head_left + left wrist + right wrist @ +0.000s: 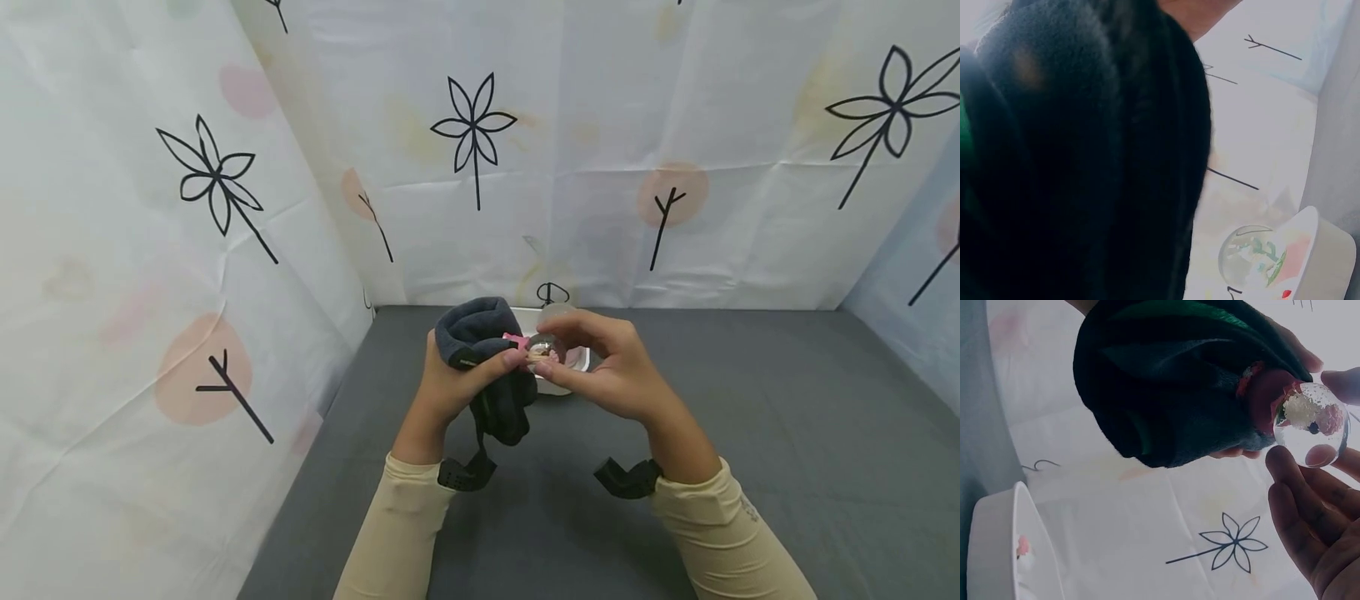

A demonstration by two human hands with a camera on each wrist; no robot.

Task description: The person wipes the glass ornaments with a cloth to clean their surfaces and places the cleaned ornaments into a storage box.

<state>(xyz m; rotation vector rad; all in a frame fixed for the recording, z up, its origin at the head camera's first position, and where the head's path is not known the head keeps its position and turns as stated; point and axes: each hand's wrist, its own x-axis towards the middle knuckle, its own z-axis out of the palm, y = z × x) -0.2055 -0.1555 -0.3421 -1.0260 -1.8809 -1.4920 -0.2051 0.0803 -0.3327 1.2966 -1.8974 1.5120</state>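
Observation:
My left hand grips a folded dark blue-grey cloth around the pink base of a small clear globe. Flowers in white and pink show inside the globe. My right hand holds the globe's clear side between thumb and fingers. In the head view the left thumb lies close by the pink base. The cloth fills much of the left wrist view and hides most of the left hand there.
Behind the hands a white tray stands on the grey tabletop. Another clear globe, with green bits inside, is at the tray in the left wrist view. Patterned white curtains hang at the back and sides.

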